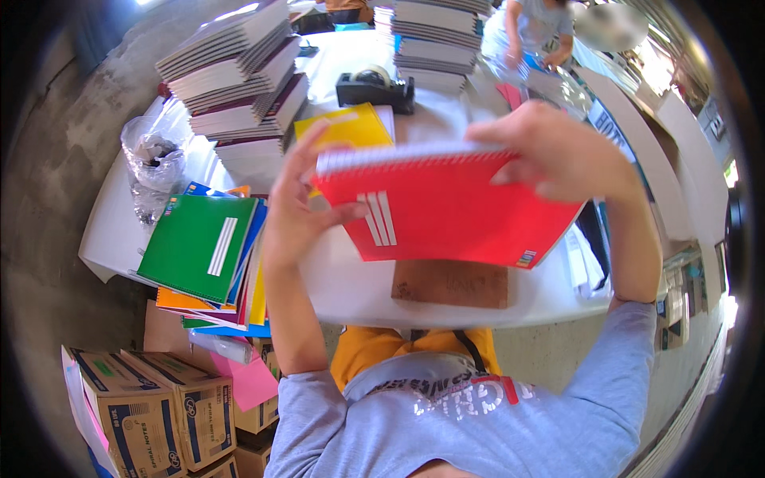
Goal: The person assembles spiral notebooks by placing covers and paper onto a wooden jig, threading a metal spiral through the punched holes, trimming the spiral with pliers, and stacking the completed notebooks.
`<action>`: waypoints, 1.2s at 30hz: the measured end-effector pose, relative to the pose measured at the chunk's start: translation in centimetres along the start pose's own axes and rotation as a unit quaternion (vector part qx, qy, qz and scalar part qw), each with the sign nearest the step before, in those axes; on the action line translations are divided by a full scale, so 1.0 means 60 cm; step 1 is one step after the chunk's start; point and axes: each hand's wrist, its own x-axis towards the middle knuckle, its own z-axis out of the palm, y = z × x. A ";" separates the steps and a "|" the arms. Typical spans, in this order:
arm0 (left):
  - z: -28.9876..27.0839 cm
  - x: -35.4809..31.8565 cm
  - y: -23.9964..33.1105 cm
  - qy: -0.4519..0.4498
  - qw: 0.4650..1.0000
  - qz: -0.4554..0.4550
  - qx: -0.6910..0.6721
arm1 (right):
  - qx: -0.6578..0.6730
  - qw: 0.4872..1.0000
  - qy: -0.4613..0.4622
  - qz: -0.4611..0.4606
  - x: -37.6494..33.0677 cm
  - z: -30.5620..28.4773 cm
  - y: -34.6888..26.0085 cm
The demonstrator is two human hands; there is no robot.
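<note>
A red spiral notebook (454, 211) is held up over the white table, its bound edge turned up and away from me. Whether it is one notebook or several together, I cannot tell. My left hand (296, 203) grips its left end, thumb on the red cover and fingers round behind. At the upper right corner my right hand (558, 151) holds it, fingers over the top edge and thumb on the cover. Under it lies a flat brown block (450, 283) near the table's front edge. A yellow notebook (343, 127) lies just beyond, partly hidden by my left hand.
Tall notebook stacks (239, 99) (437, 48) stand at the back. Between them sits a black tape dispenser (374, 92). At left are a mixed pile topped by a green notebook (199, 247), a clear plastic bag (155, 163) and, lower, cardboard boxes (147, 418). Another person (530, 36) works at far right.
</note>
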 end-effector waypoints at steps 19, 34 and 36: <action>0.126 -0.133 -0.081 0.104 0.989 -0.092 -0.046 | 0.500 0.691 0.451 0.264 -0.239 0.291 -0.053; 0.112 -0.204 -0.138 0.005 0.922 -0.177 0.343 | 0.434 0.756 0.324 0.368 -0.291 0.421 -0.095; 0.116 -0.192 -0.117 -0.010 0.914 -0.266 0.306 | 0.388 0.775 0.308 0.392 -0.283 0.413 -0.092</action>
